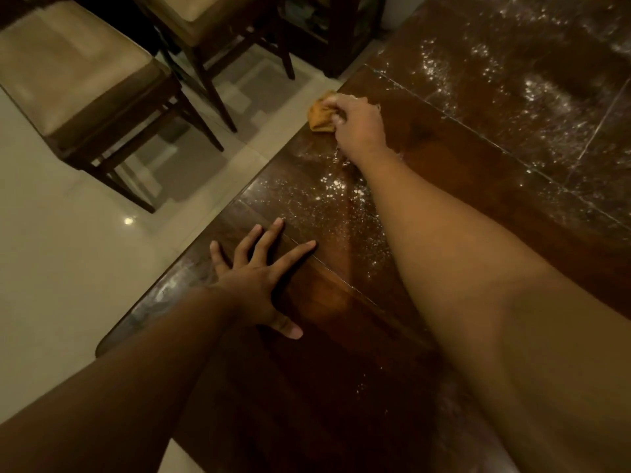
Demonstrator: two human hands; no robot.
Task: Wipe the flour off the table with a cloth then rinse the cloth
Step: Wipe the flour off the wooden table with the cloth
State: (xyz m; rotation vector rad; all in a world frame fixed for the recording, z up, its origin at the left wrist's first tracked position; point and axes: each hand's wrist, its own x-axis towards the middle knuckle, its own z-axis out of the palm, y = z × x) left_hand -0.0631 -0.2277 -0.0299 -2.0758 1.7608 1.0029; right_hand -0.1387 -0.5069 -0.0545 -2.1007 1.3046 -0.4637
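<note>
The right hand [358, 122] grips the bunched cloth [321, 114] at the table [341, 319] edge in the upper middle, the left hand [259, 281] lies flat, and flour [327, 203] needs slow overlapping strokes inward.

Home dining room: table [327, 302], chairs [78, 80]

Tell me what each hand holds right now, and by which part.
The right hand grips the orange cloth, bunched up, fingers curled over its top. The left hand holds nothing; it lies flat on the table.
</note>
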